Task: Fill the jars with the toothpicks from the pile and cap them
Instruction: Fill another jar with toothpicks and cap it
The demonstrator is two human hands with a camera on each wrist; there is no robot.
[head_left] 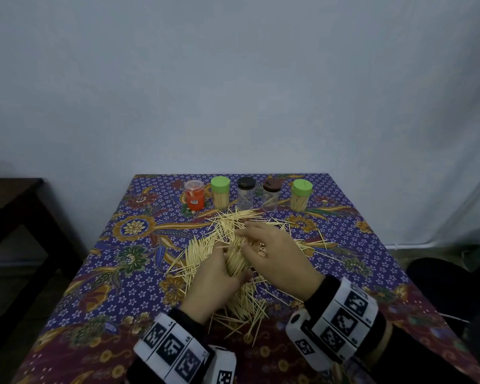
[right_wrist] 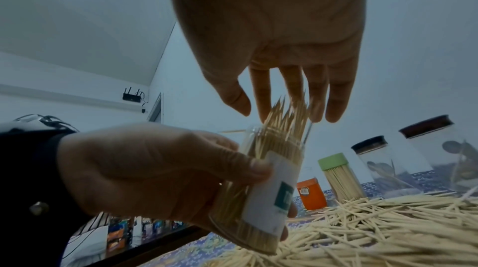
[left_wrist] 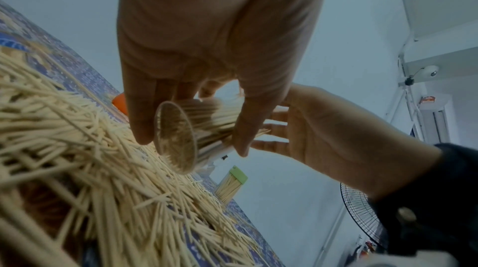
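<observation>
Presently the left hand (head_left: 215, 281) grips one uncapped jar (right_wrist: 261, 189) packed with toothpicks; right hand (head_left: 275, 253), fingers straight, touches their tips. Five jars (head_left: 270, 195) stand beyond the pile (head_left: 233, 225).

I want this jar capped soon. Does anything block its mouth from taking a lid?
Yes. Toothpick tips stick out above the rim of the jar that the left hand grips, and the right hand has its fingers at them.

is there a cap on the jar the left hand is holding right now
No: the clear jar gripped by the left hand is open at the top, toothpick tips poking out under the right hand.
</observation>
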